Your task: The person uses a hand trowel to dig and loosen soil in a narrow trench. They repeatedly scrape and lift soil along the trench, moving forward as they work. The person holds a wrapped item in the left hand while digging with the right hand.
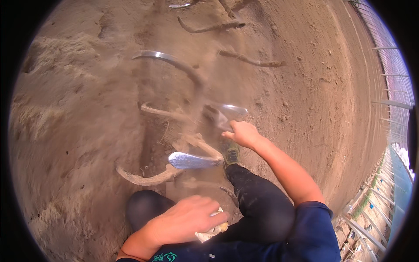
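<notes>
My left hand [191, 217] is closed on a crumpled piece of pale paper or cloth [212, 229] near my lap. My right hand [244, 133] reaches forward beside a shiny curved metal blade [230, 108], thumb and index finger extended; what lies between its fingers is blurred. Several curved metal tines stand in rows before me, like rotary tiller blades. A polished one [194, 160] lies below my right hand, a dusty one [147, 178] to its left, and a long one [163, 56] farther ahead. Dusty root-like strands [168, 134] hang around the middle tines.
Loose brown soil [304, 82] spreads on the right, and a rough earth bank [72, 114] rises on the left. My right shoe [232, 154] rests close to the tines. More tines [212, 27] extend ahead. A greenhouse frame [392, 104] stands at the far right.
</notes>
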Action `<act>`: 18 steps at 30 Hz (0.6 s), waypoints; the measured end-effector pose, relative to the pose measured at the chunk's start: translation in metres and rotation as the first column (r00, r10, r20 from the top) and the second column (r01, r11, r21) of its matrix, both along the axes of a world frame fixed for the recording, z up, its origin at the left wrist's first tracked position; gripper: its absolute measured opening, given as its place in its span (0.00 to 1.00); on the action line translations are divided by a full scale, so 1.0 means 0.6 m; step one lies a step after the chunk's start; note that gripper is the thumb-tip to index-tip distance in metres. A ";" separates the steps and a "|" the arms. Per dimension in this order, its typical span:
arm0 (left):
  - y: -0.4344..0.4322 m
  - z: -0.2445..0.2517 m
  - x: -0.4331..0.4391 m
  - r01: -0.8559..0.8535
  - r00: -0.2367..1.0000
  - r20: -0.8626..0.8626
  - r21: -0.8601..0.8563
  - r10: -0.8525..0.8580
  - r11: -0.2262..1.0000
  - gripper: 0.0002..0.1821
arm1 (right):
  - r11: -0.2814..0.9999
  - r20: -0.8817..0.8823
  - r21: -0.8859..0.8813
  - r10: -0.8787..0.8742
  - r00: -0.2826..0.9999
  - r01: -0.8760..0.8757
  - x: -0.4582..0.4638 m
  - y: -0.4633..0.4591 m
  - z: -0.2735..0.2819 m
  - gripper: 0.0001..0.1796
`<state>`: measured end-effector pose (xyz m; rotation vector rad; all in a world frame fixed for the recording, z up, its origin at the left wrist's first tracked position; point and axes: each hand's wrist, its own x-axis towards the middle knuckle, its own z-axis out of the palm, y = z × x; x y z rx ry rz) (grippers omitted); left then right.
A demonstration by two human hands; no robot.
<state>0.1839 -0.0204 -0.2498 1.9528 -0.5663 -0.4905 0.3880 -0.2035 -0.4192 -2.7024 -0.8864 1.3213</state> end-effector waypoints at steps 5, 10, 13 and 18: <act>0.002 -0.001 0.006 0.003 1.000 -0.028 -0.071 -0.005 0.997 0.19 | 0.998 -0.028 0.051 -0.042 0.999 0.043 -0.004 -0.100 0.075 0.26; -0.005 -0.005 0.015 -0.016 0.999 0.028 -0.035 0.017 0.999 0.16 | 0.796 -0.616 -0.050 -0.500 0.609 0.603 -0.020 -0.126 0.092 0.23; -0.008 -0.008 0.019 -0.020 0.999 0.034 -0.056 0.022 0.998 0.16 | 0.573 -0.733 -0.148 -0.611 0.299 0.806 -0.032 -0.112 0.067 0.23; -0.010 -0.016 0.022 -0.019 0.999 0.027 -0.031 0.019 0.999 0.17 | 0.712 -0.614 0.082 -0.515 0.598 0.698 -0.048 -0.096 0.031 0.22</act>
